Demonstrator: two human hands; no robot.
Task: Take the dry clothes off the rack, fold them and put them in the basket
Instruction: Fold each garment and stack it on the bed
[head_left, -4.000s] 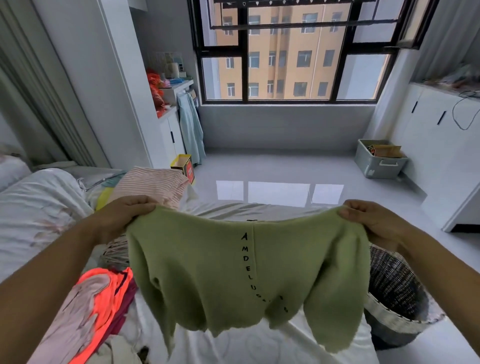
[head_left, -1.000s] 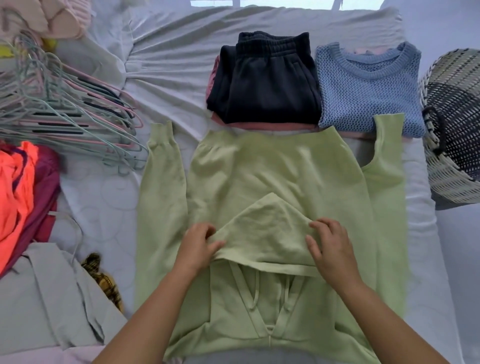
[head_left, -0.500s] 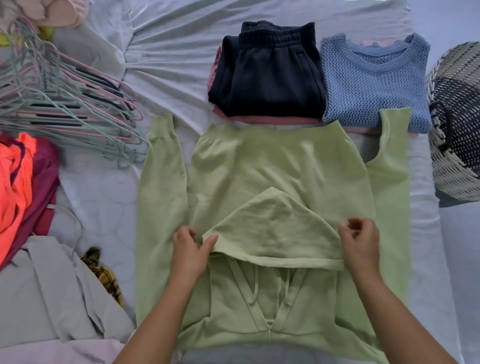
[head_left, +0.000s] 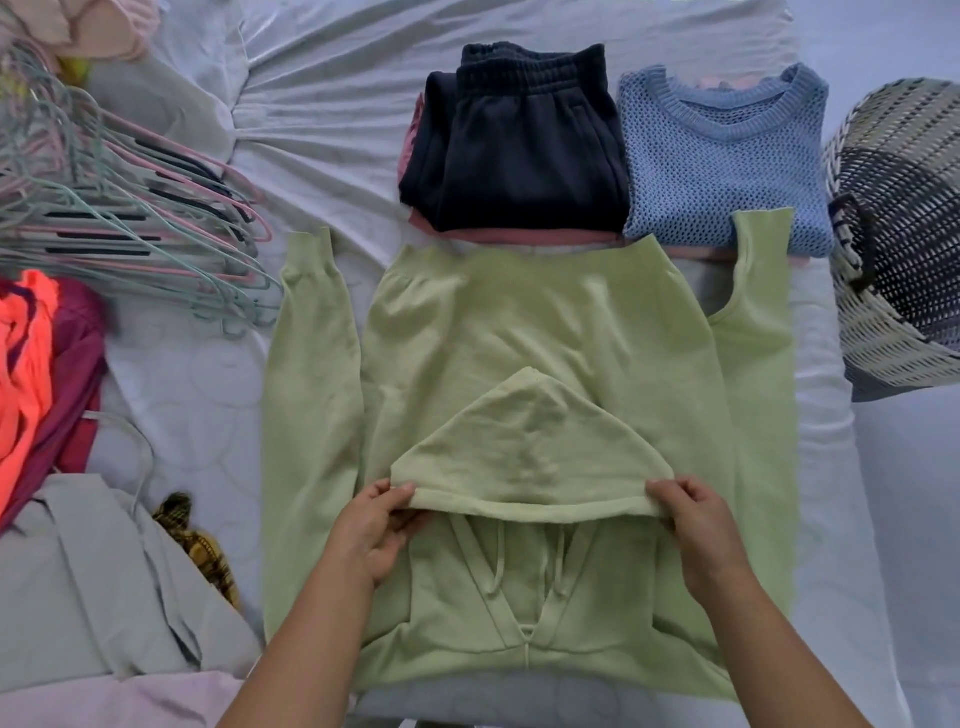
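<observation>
A light green hoodie (head_left: 524, 332) lies flat on the bed, sleeves stretched along both sides, its hood (head_left: 530, 447) folded up over the chest. My left hand (head_left: 371, 530) pinches the hood's left edge and my right hand (head_left: 693, 525) pinches its right edge. Beyond it sit folded dark navy trousers (head_left: 524, 150) and a folded blue knit sweater (head_left: 722, 161). A woven basket (head_left: 893, 249) stands at the bed's right edge, tipped toward me.
A pile of pastel hangers (head_left: 119, 218) lies at the left. Below them are unfolded clothes: an orange garment (head_left: 23, 374), a maroon one (head_left: 78, 395) and a grey one (head_left: 88, 587). The white bedsheet (head_left: 322, 104) covers everything under them.
The hoodie went from held up in the air to lying flat on the bed. In the last second both hands slid outward along the hood's edge and now grip its corners.
</observation>
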